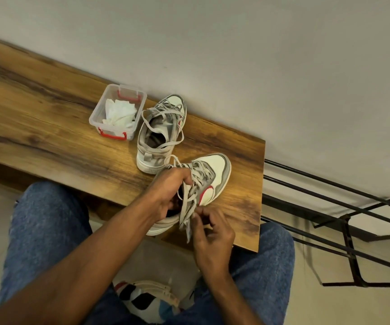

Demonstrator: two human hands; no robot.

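Observation:
Two grey-and-white sneakers with red marks stand on a wooden table (48, 113). The near sneaker (212, 174) lies by the table's front right corner. My left hand (168, 191) grips its collar and tongue, with the fingers curled into the opening. My right hand (210, 233) pinches the loose grey laces (187, 214) just off the shoe's near side. The far sneaker (158, 134) stands behind it with its laces undone and its toe toward the wall.
A clear plastic box (116, 113) with red clips holds crumpled white cloth, left of the far sneaker. A black metal rack (344, 219) stands on the floor at the right. My jeans-clad knees and a patterned bag (147, 301) are below the table edge.

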